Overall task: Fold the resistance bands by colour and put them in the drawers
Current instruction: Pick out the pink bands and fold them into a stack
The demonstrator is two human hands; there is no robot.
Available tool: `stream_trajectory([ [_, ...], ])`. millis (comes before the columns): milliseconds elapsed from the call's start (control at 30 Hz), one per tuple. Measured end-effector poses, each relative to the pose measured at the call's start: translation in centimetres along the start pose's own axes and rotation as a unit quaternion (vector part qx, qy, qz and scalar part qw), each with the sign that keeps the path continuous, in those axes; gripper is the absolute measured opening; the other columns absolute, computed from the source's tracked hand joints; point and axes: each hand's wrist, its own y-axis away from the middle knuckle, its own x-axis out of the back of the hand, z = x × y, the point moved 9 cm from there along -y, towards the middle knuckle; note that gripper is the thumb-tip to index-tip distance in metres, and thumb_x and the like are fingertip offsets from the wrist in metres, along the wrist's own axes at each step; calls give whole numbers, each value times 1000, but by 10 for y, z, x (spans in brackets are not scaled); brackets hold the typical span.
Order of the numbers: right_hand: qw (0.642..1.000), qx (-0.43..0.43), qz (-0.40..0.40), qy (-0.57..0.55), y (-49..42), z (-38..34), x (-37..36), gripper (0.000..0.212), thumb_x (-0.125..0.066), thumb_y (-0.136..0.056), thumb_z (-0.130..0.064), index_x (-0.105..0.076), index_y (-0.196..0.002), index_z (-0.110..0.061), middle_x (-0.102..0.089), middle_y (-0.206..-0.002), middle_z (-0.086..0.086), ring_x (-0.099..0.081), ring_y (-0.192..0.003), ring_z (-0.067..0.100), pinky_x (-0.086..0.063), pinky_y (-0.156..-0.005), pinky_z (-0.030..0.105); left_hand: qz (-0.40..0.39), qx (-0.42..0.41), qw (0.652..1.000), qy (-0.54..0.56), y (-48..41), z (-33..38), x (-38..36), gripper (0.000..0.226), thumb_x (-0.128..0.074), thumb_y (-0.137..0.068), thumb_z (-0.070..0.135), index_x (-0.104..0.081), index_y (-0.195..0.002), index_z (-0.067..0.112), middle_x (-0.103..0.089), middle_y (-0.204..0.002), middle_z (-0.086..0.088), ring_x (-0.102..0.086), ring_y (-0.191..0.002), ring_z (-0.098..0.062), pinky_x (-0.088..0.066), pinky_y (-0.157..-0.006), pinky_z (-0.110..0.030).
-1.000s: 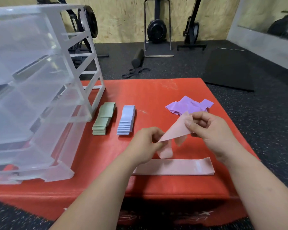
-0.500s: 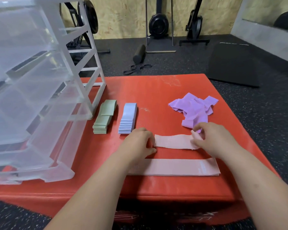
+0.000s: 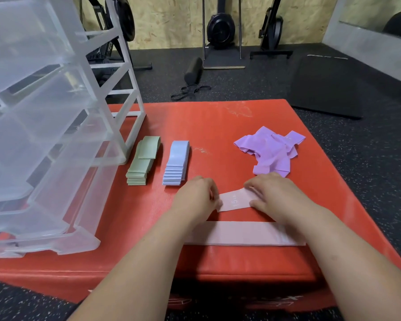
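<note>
A folded pink band lies on the red pad between my hands. My left hand pinches its left end with curled fingers. From the right, my right hand holds the band's other end down, fingers bent over it. A long unfolded pink band lies flat nearer the front edge, under my forearms. Folded green bands and folded blue bands sit in two neat stacks. Loose purple bands make a heap at the right.
A clear plastic drawer unit stands on the pad's left side with its drawers pulled out. Gym gear, a foam roller and a black mat lie on the dark floor beyond.
The pink band was held up in the air between both hands. It has come down onto the pad and is now folded shorter, with my right hand moved leftward over it.
</note>
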Motion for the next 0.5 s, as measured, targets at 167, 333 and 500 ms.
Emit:
stream_trajectory([
  [167,1000,-8,-5,22,-6,3,-4,48,-71,-91,-45,-59,-137,-38,-54,-129,-3,-47,-122,24,-47,-97,43,-14,3,999,29,-3,0,-2,19,-83,-85,29,-65,-82,32,-66,-98,8,-63,-87,-17,-56,-79,-40],
  [333,999,-2,33,6,-8,6,6,21,-70,-89,-43,-70,-108,-34,-54,-109,-7,-52,-107,21,-48,-87,41,6,-17,998,60,-4,4,0,18,-76,-87,15,-65,-93,28,-69,-86,10,-64,-83,-15,-54,-75,-34],
  [500,993,21,78,-87,-2,6,24,13,-76,-88,-39,-64,-85,-35,-62,-80,-18,-60,-83,9,-51,-68,39,56,4,990,127,-8,-1,19,4,-72,-96,23,-72,-93,26,-71,-78,11,-64,-74,-6,-47,-67,-25],
])
